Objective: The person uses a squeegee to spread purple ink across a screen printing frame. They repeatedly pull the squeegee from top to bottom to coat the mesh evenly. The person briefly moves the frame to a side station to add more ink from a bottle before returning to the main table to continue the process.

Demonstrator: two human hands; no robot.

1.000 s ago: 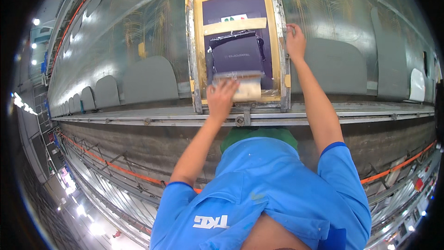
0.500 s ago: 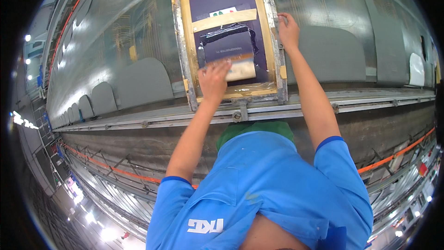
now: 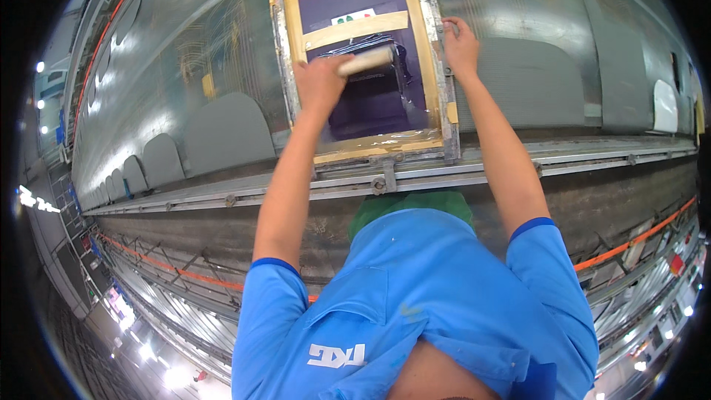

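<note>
Your left hand point(image 3: 320, 83) grips the pale squeegee point(image 3: 366, 60) on the dark mesh, near the far end of the printing screen point(image 3: 363, 59). Your right hand point(image 3: 461, 46) clamps the frame's right edge; hold it flat on the table point(image 3: 222, 44), pressing evenly.

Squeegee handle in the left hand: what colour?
Pale cream squeegee handle; head view shows it.

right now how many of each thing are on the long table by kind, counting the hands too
printing screen frame: 1
squeegee: 1
grey cut fabric pieces, those clearly countable: 8
white piece at the far right: 1
hands, left hand on the squeegee and right hand on the frame edge: 2
total: 13
</note>
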